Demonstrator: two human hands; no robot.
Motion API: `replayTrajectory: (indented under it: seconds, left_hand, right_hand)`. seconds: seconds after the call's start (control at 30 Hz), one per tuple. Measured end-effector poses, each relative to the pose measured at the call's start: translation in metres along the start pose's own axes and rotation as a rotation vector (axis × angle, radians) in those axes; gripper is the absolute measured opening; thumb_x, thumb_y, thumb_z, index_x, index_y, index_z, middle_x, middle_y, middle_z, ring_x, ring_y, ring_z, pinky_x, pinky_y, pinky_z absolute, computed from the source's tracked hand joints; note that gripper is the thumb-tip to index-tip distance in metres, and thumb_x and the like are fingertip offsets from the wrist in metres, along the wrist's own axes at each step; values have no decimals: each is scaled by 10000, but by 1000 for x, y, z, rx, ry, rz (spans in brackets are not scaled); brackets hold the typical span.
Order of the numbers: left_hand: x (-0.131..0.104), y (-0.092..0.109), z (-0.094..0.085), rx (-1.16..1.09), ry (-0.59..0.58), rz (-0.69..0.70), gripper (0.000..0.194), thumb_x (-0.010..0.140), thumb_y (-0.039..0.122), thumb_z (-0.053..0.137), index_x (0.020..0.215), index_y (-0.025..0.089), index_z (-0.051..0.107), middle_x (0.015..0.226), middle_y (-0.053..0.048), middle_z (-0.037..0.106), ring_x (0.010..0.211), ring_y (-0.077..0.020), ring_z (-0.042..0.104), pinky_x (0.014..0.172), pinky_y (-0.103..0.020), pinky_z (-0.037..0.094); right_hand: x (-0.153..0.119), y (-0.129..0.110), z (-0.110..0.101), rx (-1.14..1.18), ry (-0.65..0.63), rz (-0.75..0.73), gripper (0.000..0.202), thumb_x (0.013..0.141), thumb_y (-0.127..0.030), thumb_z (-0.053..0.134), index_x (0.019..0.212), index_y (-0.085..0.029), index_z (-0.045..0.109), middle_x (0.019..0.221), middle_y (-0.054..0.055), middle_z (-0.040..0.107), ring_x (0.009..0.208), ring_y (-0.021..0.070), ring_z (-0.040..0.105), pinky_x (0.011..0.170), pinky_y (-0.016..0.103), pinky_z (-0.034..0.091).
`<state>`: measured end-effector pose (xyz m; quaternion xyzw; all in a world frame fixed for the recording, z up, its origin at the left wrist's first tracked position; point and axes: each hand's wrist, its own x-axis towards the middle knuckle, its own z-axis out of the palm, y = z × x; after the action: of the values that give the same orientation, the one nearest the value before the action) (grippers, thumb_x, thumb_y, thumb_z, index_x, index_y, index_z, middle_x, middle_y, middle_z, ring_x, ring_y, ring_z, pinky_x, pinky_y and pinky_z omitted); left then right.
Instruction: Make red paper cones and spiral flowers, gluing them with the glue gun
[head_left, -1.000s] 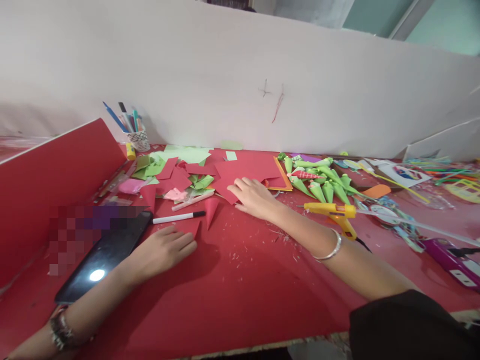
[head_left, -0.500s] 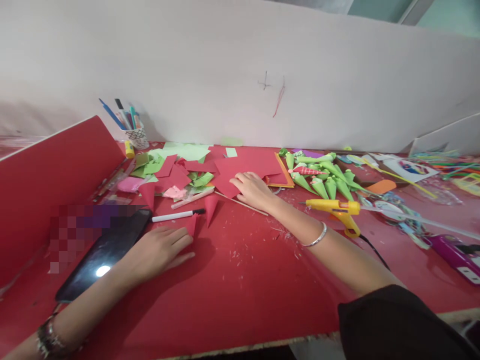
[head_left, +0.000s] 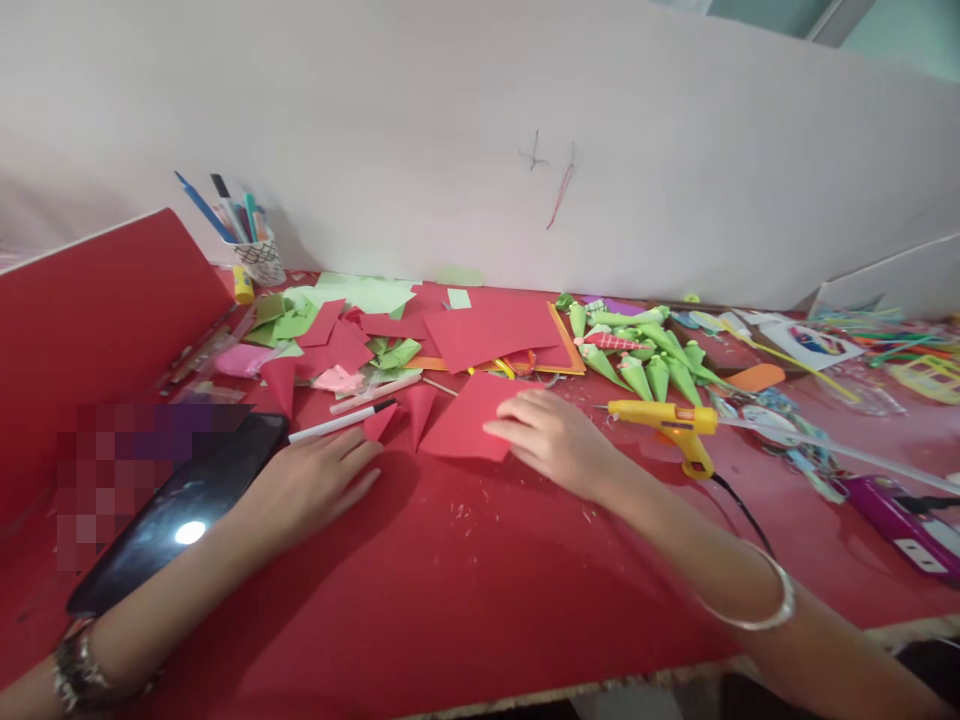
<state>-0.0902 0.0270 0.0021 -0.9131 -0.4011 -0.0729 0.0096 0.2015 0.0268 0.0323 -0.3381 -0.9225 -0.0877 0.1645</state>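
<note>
My right hand grips the right side of a red paper sheet, held just over the table with its left corner by a red paper cone. Resting palm down, my left hand has its fingers stretched out and holds nothing. Just beyond its fingertips are a small red paper piece, partly hidden, and a white marker with a black cap. Another red cone stands point down in the picture farther left. More red paper lies behind the held sheet.
A yellow glue gun with a cable lies right of my right hand, before a pile of green paper cones. At left are a phone and a pen cup. Green scraps and a purple box flank the work area.
My right hand has drawn a red sheet from the paper pile toward me, uncovering small yellow and orange things. My left hand has stayed about where it was, while the view has shifted slightly.
</note>
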Motion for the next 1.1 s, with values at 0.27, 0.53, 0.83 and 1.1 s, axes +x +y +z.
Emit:
replayTrajectory:
  seconds: [0.27, 0.53, 0.83, 1.1]
  left_hand:
    - [23, 40, -5, -118, -5, 186, 306, 865, 301, 381, 1132, 194, 485, 1144, -69, 553, 1027, -214, 513, 865, -366, 416]
    - [33, 64, 19, -206, -169, 249, 587, 852, 490, 338, 1356, 226, 191, 1401, -52, 299, 1260, -223, 283, 1041, -455, 159]
    - [32, 60, 25, -223, -200, 258, 602, 862, 499, 289, 1367, 201, 152, 1418, -36, 261, 1288, -184, 224, 1061, -408, 56]
    - [30, 68, 31, -237, -115, 133, 695, 810, 601, 285, 1354, 174, 216, 1383, -71, 330, 1261, -242, 264, 1043, -445, 86]
  right_hand:
    - [-61, -35, 1, 271, -187, 0, 271, 854, -145, 379, 964, -222, 615, 945, 57, 597, 860, 168, 495, 842, 349, 382]
    - [-77, -22, -6, 529, -445, 166, 211, 839, -203, 467, 964, -293, 611, 1083, 8, 543, 1016, 149, 460, 992, 380, 227]
    - [-43, -27, 6, 395, -384, 239, 216, 871, -300, 426, 766, -184, 575, 800, 12, 558, 798, 133, 499, 884, 344, 290]
    - [-25, -22, 25, 270, -388, 156, 258, 877, -308, 403, 732, -165, 561, 712, 19, 540, 702, 140, 468, 685, 262, 305]
